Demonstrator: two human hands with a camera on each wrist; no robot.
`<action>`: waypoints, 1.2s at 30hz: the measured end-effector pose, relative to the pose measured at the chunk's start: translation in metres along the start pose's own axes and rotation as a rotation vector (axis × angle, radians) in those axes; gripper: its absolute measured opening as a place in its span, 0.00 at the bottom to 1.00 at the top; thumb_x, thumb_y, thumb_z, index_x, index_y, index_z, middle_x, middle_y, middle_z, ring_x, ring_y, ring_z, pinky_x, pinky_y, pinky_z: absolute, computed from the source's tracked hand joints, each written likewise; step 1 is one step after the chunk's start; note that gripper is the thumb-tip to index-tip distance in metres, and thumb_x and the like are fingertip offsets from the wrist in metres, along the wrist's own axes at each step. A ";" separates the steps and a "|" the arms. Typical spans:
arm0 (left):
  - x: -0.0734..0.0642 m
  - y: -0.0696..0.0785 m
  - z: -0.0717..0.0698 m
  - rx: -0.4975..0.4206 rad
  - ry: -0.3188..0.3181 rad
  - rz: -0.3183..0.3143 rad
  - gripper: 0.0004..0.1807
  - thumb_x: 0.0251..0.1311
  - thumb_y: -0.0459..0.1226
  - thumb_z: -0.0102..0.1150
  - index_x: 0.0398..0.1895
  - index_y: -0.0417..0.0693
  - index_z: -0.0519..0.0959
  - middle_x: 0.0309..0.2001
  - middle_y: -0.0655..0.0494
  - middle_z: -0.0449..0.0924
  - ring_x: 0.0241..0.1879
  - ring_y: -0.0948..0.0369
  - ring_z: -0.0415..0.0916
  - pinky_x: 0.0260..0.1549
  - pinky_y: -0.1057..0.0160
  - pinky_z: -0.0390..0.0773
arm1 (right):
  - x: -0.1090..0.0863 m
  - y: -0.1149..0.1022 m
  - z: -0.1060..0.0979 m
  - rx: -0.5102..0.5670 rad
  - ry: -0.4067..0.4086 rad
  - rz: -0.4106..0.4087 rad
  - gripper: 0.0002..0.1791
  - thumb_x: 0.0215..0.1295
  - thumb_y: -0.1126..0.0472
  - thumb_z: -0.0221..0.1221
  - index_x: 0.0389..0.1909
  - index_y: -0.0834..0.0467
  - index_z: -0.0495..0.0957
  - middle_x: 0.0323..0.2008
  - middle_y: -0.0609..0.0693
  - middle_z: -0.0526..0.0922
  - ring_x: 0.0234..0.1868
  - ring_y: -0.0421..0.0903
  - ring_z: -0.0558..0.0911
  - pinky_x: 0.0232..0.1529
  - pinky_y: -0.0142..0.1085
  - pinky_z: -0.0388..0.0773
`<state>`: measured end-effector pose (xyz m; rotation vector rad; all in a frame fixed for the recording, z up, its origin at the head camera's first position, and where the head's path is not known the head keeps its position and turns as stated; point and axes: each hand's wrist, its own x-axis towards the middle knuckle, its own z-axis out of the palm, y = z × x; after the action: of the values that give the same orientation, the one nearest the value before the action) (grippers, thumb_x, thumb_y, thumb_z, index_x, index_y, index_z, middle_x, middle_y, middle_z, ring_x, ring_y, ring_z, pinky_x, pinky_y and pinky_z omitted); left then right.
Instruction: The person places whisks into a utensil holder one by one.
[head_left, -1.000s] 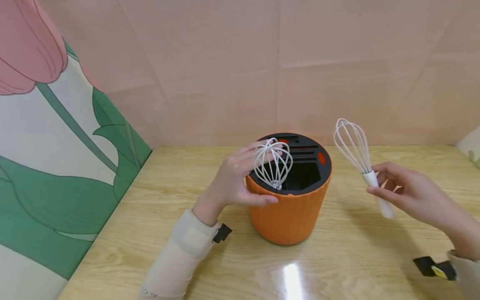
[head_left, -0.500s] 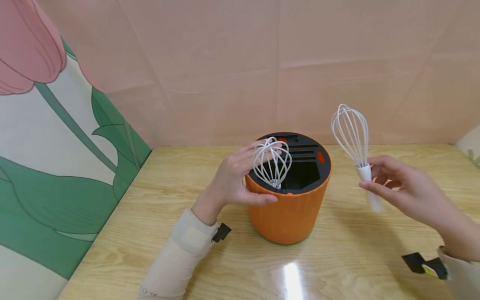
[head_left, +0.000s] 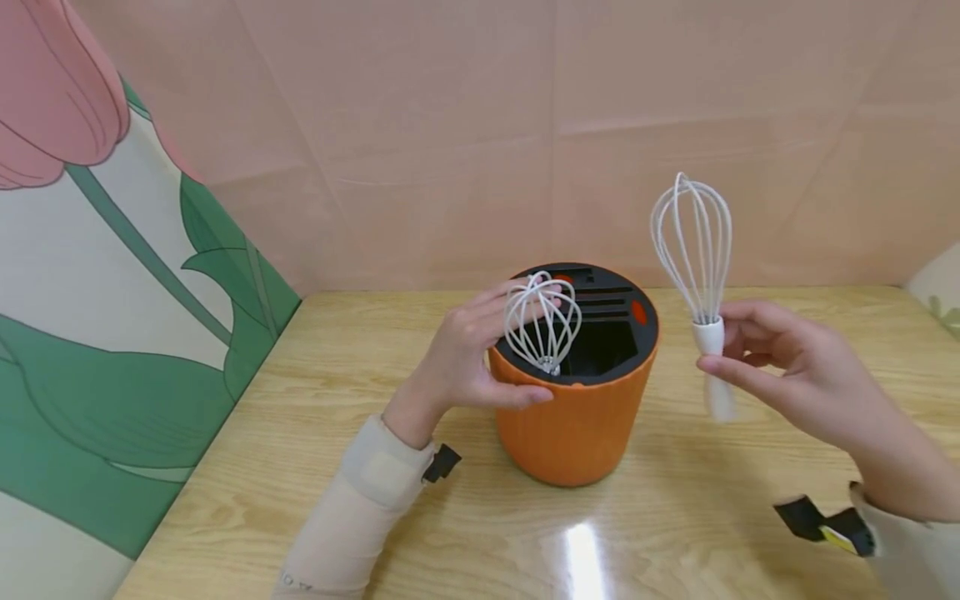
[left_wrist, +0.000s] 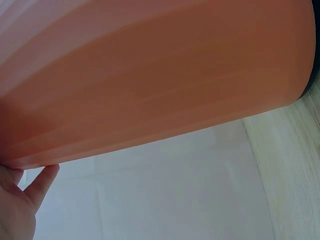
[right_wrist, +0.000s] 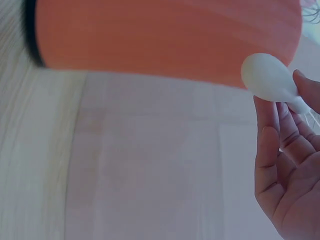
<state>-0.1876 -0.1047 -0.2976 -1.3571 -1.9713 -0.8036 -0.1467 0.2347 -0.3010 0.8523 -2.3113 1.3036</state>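
An orange utensil holder (head_left: 570, 437) with a black slotted top stands upright on the table. My left hand (head_left: 468, 354) holds its upper left side, thumb along the near outside below the rim, fingers stretched over the top. A white wire whisk (head_left: 551, 367) stands in the holder with its wires upward, in front of those fingers. To the right of the holder, my right hand (head_left: 795, 367) pinches a second whisk (head_left: 708, 337) near the top of its white handle, wires up, above the table. In the right wrist view the rounded handle end (right_wrist: 267, 77) overlaps the holder.
The wood-grain table (head_left: 315, 367) reaches back to a pinkish wall covering (head_left: 420, 167). A panel with a tulip print (head_left: 135, 400) borders the table at left. The holder's top has narrow slots and a larger dark opening (head_left: 600, 346).
My right hand has moved left and slightly up toward the holder, and its whisk has tilted closer to upright. The left hand and the whisk in the holder stay nearly where they were.
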 end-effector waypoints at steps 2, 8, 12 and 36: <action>0.000 0.000 0.000 0.002 0.003 0.001 0.43 0.58 0.69 0.53 0.59 0.41 0.79 0.60 0.45 0.81 0.64 0.53 0.74 0.70 0.60 0.68 | 0.002 -0.004 0.001 0.057 -0.013 -0.010 0.28 0.49 0.84 0.66 0.50 0.58 0.79 0.31 0.37 0.85 0.29 0.31 0.83 0.31 0.19 0.80; 0.001 -0.001 0.000 0.010 0.007 0.005 0.43 0.58 0.69 0.52 0.58 0.41 0.79 0.59 0.46 0.81 0.64 0.53 0.74 0.70 0.60 0.68 | 0.009 -0.014 0.006 0.387 -0.055 -0.084 0.24 0.53 0.86 0.62 0.51 0.68 0.77 0.33 0.46 0.88 0.33 0.37 0.85 0.36 0.22 0.82; 0.001 -0.002 0.000 0.010 0.007 0.011 0.42 0.58 0.68 0.55 0.58 0.41 0.80 0.59 0.46 0.82 0.64 0.53 0.74 0.70 0.60 0.68 | 0.014 -0.021 0.009 0.549 -0.045 -0.099 0.21 0.54 0.87 0.60 0.50 0.74 0.74 0.36 0.51 0.88 0.35 0.42 0.86 0.39 0.25 0.84; 0.000 -0.001 0.002 -0.010 0.007 0.023 0.40 0.50 0.60 0.70 0.58 0.41 0.79 0.58 0.46 0.82 0.63 0.53 0.74 0.70 0.59 0.69 | 0.039 -0.059 0.015 0.709 0.055 -0.102 0.23 0.53 0.92 0.53 0.53 0.84 0.69 0.34 0.62 0.87 0.35 0.51 0.87 0.41 0.34 0.86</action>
<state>-0.1892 -0.1035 -0.2990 -1.3785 -1.9450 -0.8080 -0.1376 0.1853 -0.2483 1.0944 -1.7234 2.1022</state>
